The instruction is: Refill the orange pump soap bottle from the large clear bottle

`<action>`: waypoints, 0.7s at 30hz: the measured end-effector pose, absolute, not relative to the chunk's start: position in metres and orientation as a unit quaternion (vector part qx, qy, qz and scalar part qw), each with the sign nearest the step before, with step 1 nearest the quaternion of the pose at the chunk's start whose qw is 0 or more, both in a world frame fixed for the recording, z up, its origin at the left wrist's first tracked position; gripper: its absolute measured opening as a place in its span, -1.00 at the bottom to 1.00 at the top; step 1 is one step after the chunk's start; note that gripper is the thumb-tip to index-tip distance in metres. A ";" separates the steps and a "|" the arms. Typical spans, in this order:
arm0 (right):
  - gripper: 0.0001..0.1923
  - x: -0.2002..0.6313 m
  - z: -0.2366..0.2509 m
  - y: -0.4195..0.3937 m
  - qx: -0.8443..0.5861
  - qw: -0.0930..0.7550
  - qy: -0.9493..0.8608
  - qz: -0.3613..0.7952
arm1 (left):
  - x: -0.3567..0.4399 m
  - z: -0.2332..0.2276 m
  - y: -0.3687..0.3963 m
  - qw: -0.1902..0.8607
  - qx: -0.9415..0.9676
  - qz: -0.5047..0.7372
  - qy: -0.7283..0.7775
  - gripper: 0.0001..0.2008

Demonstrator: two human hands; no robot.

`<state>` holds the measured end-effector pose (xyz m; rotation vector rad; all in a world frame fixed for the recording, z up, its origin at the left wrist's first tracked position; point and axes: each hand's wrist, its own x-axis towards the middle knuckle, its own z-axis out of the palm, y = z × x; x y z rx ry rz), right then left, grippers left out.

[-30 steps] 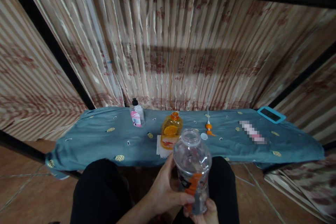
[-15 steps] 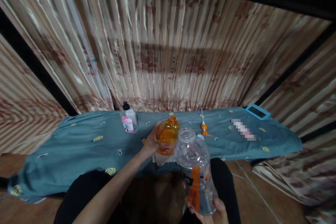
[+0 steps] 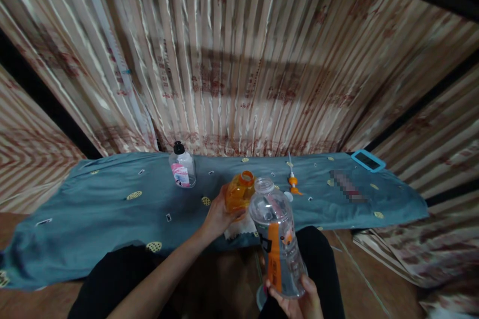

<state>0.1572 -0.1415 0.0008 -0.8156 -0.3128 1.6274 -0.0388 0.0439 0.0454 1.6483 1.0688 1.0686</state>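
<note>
My left hand (image 3: 219,215) is wrapped round an orange see-through bottle (image 3: 240,192), its uncapped neck tilted a little to the right. Low in my right hand (image 3: 297,300) rests the base of a large clear plastic bottle (image 3: 277,239) with an orange and dark label. Its open mouth points up, close beside the orange bottle. On the cloth behind them lies an orange pump top (image 3: 294,183) with a thin tube. A white cap (image 3: 288,196) is partly hidden behind the clear bottle. Under the orange bottle is a pale cloth (image 3: 239,228).
A clear bottle with black cap and pink label (image 3: 182,168) stands at the left on the blue-green bedcloth (image 3: 123,219). A blue-framed device (image 3: 368,160) lies far right, near a pixelated patch. Behind hangs a striped curtain (image 3: 232,60); my knees are below the edge.
My left hand has tipped the orange bottle toward the clear bottle and shows more of its mouth. The clear bottle has shifted slightly up and left. The view has tilted a little.
</note>
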 end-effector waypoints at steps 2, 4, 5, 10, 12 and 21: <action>-0.55 0.157 0.005 -0.140 -0.354 0.608 -0.120 0.700 | -0.038 0.047 0.044 0.439 0.664 0.426 0.430 -0.36; -0.61 0.157 0.009 -0.140 -0.355 0.613 -0.109 0.697 | -0.038 0.047 0.044 0.439 0.664 0.427 0.429 -0.35; -0.62 0.157 0.011 -0.140 -0.357 0.614 -0.105 0.696 | -0.038 0.046 0.045 0.439 0.664 0.426 0.429 -0.35; -0.56 0.158 0.017 -0.144 -0.368 0.614 -0.100 0.691 | -0.039 0.046 0.045 0.437 0.661 0.425 0.437 -0.35; -0.56 0.159 0.019 -0.147 -0.373 0.615 -0.101 0.687 | -0.039 0.047 0.044 0.438 0.662 0.425 0.436 -0.36; -0.54 0.167 0.038 -0.164 -0.400 0.601 -0.108 0.683 | -0.039 0.041 0.043 0.438 0.668 0.436 0.414 -0.37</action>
